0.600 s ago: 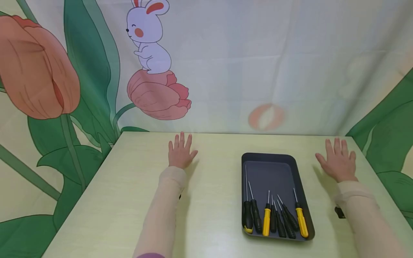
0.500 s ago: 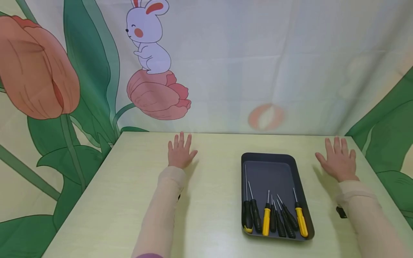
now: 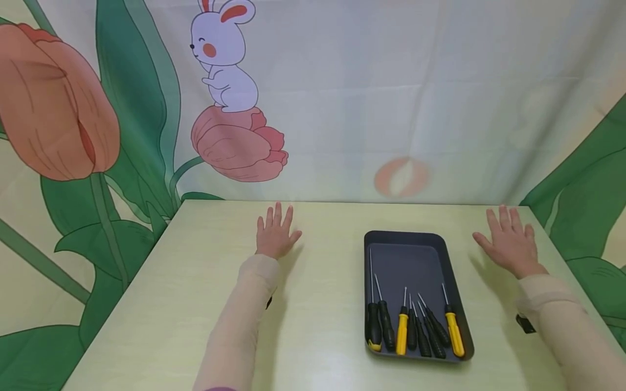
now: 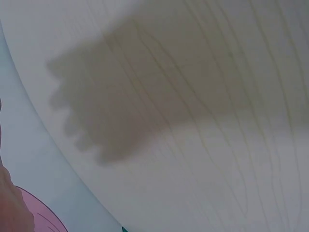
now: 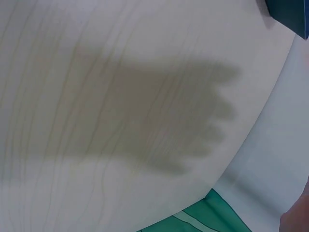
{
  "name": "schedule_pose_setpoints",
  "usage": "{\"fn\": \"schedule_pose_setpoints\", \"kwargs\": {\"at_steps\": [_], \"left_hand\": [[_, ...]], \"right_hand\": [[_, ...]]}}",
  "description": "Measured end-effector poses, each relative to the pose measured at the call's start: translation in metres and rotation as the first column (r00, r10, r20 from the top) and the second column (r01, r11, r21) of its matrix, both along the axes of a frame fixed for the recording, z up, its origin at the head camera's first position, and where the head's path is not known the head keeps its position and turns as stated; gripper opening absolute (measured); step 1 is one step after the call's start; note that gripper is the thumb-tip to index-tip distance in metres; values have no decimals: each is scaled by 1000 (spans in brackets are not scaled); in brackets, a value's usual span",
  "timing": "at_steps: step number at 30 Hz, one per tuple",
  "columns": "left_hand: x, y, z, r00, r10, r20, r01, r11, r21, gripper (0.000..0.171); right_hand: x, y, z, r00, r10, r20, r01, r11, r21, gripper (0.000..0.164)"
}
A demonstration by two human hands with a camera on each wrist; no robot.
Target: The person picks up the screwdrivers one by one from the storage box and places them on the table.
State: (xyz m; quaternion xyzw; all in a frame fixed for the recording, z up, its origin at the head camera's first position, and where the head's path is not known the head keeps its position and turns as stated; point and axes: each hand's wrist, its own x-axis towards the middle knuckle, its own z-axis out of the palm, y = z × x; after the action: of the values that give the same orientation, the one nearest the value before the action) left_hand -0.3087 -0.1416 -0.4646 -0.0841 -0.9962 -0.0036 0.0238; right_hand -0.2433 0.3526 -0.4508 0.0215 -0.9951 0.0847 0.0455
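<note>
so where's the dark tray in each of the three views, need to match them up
Head: the dark tray lies right of centre, in the lower half, between the hands.
Left wrist: not in it.
Right wrist: only a corner shows, cut off at the top right.
Shared landmark: the far edge of the table, visible in all three.
</note>
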Motion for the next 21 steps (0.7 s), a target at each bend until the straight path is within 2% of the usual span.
{"fn": "schedule_pose_setpoints", "kwargs": {"at_steps": [6,16,21], "left_hand": [[0,0,-3,1000,-6,2,6,1000,-7,68],[10,7,-2,998,-52,46,50,998,41,67],[15,10,-3,997,-66,47,63,996,60,67]], "right_hand": [[4,-4,0,999,39,11,-39,999,-2,77],[16,-17,-2,995,100,-2,-100,994,-42,76],[21,-22,-7,992,122,1,-122,991,-51,75]]}}
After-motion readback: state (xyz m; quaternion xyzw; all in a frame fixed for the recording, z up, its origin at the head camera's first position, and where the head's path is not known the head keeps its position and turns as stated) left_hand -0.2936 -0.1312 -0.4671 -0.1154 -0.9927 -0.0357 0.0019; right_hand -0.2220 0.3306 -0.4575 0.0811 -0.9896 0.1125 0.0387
